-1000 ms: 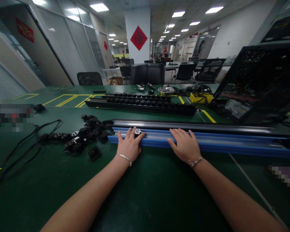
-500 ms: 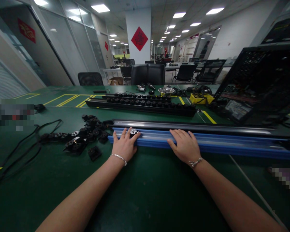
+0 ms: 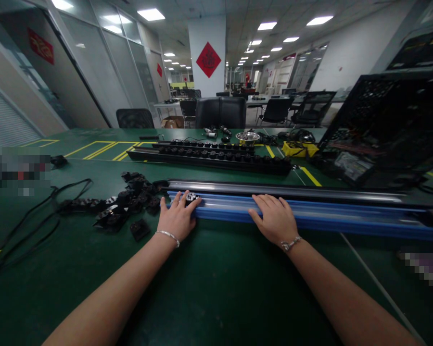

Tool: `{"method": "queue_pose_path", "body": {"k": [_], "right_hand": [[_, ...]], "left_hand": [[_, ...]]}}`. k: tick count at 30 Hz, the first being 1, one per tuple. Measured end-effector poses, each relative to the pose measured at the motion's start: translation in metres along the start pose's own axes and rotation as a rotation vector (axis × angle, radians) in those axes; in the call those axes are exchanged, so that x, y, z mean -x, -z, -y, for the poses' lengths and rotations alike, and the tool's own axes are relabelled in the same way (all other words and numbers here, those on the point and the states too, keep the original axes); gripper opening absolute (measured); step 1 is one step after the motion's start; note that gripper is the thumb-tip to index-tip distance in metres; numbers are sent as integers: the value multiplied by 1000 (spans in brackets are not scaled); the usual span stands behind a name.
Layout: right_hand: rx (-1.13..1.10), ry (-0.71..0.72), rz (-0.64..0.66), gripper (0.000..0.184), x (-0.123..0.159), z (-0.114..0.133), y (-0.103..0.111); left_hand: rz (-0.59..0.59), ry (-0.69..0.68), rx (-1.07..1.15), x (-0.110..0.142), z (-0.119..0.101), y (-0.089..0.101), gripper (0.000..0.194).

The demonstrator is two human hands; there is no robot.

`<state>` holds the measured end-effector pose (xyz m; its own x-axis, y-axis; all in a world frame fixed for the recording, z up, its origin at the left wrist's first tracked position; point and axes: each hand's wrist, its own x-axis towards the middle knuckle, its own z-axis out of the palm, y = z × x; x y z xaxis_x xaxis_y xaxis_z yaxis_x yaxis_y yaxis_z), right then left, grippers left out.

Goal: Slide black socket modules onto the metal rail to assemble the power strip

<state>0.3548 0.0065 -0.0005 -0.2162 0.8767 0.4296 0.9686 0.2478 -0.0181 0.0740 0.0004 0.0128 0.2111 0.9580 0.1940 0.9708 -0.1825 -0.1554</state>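
A long blue plastic rail with a clear, shiny channel lies across the green table in front of me. At its left end, my left hand has its fingers spaced, with a small black-and-silver part held between index finger and thumb in the channel. My right hand grips the rail farther right, fingertips over its far wall and thumb at the near side. Left of my left hand is a heap of similar black parts, with one loose black piece nearer me.
A black rail lies just behind the blue one. Farther back are black rails filled with parts, a metal bowl and a yellow box. Black cables lie at left; a large black case stands at right.
My left hand has slid a little to the left along the blue rail, and the small part has moved with it. My right hand has stayed almost in place.
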Motion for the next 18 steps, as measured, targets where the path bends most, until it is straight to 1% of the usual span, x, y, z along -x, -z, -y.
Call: {"method": "queue_pose_path", "body": {"k": [6, 11, 18], "right_hand": [[-21, 1, 20, 51, 0, 0, 1], [-24, 4, 6, 51, 0, -1, 0], [-15, 2, 7, 51, 0, -1, 1]], "left_hand": [[17, 33, -9, 3, 14, 0, 58], [28, 37, -18, 4, 19, 0, 59], [59, 79, -35, 6, 31, 1, 59]]}}
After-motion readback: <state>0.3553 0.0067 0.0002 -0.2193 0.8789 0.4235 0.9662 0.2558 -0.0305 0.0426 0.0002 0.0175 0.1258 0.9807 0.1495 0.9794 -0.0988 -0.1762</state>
